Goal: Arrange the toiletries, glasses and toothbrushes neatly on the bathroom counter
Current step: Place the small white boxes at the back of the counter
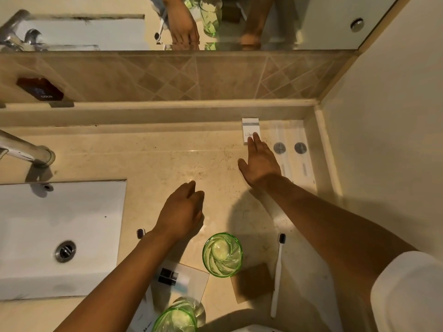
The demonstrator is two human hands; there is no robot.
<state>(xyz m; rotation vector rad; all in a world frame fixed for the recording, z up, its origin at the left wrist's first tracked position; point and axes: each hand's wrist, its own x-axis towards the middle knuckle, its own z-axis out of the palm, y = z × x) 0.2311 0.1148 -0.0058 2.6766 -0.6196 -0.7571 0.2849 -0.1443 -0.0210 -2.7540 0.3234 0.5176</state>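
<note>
Three items lined up at the back corner, the rest waiting.
Right hand (pixel 260 161), fingers spread, touches the small box (pixel 250 130) beside two sachets (pixel 290 149); left hand (pixel 183 212) seems loosely curled, empty; glasses (pixel 222 254), toothbrushes (pixel 278 271) lie scattered near.

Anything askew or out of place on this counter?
Yes. The white toothbrush lies loose near the front edge, another dark-bristled toothbrush pokes from under the left forearm, and the clear flat packet sits crooked beside the green ribbed glass.
</note>
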